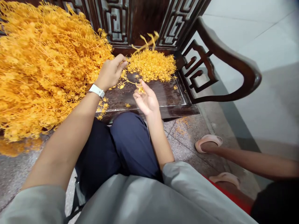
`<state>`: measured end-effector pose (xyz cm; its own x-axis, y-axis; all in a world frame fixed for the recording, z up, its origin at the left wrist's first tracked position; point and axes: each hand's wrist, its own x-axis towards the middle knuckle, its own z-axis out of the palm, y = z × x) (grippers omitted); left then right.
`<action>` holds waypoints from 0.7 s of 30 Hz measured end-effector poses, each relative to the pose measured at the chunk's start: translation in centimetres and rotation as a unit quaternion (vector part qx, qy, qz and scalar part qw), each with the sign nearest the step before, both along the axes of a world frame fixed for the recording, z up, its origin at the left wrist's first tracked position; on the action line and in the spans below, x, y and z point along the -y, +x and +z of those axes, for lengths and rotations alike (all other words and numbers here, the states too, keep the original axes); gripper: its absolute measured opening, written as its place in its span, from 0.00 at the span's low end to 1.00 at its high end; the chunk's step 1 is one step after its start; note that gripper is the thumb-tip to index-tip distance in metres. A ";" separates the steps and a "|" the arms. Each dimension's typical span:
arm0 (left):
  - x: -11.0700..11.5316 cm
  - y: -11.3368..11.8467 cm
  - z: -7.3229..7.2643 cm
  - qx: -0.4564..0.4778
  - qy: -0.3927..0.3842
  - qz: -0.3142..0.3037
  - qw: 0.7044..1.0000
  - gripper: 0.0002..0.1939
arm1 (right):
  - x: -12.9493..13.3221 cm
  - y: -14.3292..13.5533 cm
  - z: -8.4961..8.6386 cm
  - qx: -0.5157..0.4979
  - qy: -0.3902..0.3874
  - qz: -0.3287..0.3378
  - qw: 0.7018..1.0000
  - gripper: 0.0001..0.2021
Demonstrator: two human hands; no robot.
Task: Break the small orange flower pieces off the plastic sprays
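My left hand (113, 71), with a pale watch strap at its wrist, is closed, thumb and fingertips pinched on a yellow-orange branched stem (146, 45) that reaches up and right, its far end blurred. Lower and to the right, my right hand (147, 98) is turned palm up. Its thumb and forefinger close on a thin yellow sprig (130, 81), and a small star-shaped tip shows against the fingers. A low pile of small yellow star-shaped pieces (153, 65) lies on the dark wooden seat (163, 95) beyond my hands. To the left rises a large heap of yellow branching sprigs (46, 68).
A carved wooden backrest (116, 21) stands behind the piles, and a curved armrest (233, 62) bounds the right side. Orange scraps (182, 124) lie on the tiled floor. Another person's foot in a pink slipper (207, 143) is at the right.
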<state>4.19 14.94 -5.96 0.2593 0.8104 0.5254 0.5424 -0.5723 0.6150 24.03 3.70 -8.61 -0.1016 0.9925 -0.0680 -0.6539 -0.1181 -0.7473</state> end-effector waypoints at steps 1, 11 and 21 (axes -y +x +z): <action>0.1 0.0 0.1 -0.016 0.014 0.005 1.000 0.23 | 0.2 -0.1 0.0 -0.009 -0.010 0.006 1.000 0.16; 1.1 0.0 1.8 -0.076 0.046 0.025 0.996 0.17 | 2.7 0.2 0.2 0.045 0.019 0.045 0.998 0.27; -0.5 -4.6 0.8 0.044 -0.002 0.080 0.996 0.14 | 7.4 3.3 -1.5 0.133 0.052 0.000 0.990 0.17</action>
